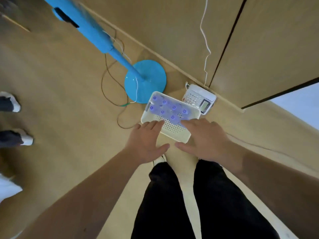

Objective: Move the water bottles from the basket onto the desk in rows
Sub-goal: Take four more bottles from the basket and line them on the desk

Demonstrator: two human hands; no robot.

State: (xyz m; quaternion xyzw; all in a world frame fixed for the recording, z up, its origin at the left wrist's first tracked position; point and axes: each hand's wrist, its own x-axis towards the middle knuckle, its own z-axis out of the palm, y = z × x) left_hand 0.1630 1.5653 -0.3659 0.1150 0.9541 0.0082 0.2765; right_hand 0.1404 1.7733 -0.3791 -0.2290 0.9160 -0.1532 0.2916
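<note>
1. The white perforated plastic basket [170, 125] sits on the light wooden floor [60, 83], directly ahead of the person's feet; its long axis runs diagonally from upper left to lower right.
2. The clear water bottles with blue caps [168, 108] stand upright inside the basket, packed into its far portion; seven or so caps are visible in two loose lines; the near portion of the basket shows bare perforated bottom.
3. The left hand [146, 142] is spread flat, palm down, fingers extended and thumb splayed; its fingertips overlap the basket's near left rim; it holds nothing; actual contact with the rim cannot be confirmed.
4. The right hand [203, 137] is likewise spread wide, palm down, thumb pointing toward the left hand; its fingers reach over the basket's near right edge toward the closest bottle caps; it holds nothing.
5. The blue round-based standing fan [145, 81] stands just behind the basket's far left corner; its pole slants to the upper left.
6. The white desk telephone with keypad [198, 99] lies on the floor just beside the basket's far right side, against the wooden cabinet [172, 31].
7. Thin cables [110, 80] loop across the floor near the fan base.
8. The person's black trousers [189, 204] fill the lower centre; another person's shoes [12, 118] appear at the left edge.
</note>
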